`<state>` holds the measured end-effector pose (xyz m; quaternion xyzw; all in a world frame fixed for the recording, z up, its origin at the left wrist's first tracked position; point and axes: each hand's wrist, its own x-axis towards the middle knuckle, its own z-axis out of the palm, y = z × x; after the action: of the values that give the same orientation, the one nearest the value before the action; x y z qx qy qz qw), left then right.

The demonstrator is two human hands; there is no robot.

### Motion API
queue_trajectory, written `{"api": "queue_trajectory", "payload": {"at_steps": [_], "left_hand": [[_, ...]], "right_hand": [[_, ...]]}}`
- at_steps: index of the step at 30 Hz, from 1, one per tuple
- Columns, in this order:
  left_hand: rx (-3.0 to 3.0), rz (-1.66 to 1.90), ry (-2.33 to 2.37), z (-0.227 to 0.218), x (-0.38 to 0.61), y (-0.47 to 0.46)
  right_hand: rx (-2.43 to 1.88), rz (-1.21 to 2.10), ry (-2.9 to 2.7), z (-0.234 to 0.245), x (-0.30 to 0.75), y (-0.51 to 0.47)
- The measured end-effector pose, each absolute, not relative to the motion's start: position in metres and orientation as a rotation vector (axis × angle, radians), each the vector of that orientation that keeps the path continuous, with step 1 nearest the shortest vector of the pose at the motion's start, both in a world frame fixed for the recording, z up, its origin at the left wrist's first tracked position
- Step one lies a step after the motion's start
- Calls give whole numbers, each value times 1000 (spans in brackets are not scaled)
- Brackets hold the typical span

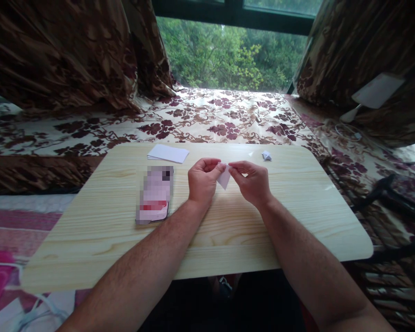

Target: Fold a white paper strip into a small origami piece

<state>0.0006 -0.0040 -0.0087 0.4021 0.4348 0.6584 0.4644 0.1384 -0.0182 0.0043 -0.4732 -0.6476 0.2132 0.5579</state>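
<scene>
A small folded piece of white paper point(224, 179) is held above the table between my two hands, its pointed end hanging downward. My left hand point(203, 180) pinches its upper left side between thumb and fingers. On the other side, the thumb and fingertips of my right hand point(251, 180) close on the upper right edge. The fingers hide part of the paper's top. Beyond my right hand lies a small folded white paper piece point(267, 156). A stack of white paper sheets point(168, 153) rests past my left hand.
The pale wood-grain table point(235, 235) has rounded corners. A phone in a pink case point(155, 193), partly blurred, lies left of my left forearm. Floral fabric point(224, 115) covers the ledge behind, under a window. A white lamp point(378, 90) stands at the right.
</scene>
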Motion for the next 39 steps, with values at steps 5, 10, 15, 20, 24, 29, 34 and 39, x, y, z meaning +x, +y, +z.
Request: {"api": "queue_trajectory", "payload": {"at_steps": [5,10,15,20,24,29,34,39], "left_hand": [[965,1629,1052,-8,2,-6],[947,1644,1012,-6,2,-7],[956,1649,1016,-6,2,-9],[992,1648,1034,-2,3,-12],[1050,1646,1103,2,5,-15],[1117,1658,1156,3,6,-18],[1147,1666,1182,3,6,-20],[1127,1651,1150,3,8,-20]], "right_hand": [[-1109,465,-1550,6,138,-21],[-1132,516,-1515,7,137,-21],[-1121,557,-1482,6,136,-21],[-1120,605,-1462,7,135,-22],[-1143,601,-1451,10,134,-24],[-1161,510,-1497,11,132,-26],[-1181,463,-1514,12,132,-26],[-1215,475,-1492,13,131,-27]]}}
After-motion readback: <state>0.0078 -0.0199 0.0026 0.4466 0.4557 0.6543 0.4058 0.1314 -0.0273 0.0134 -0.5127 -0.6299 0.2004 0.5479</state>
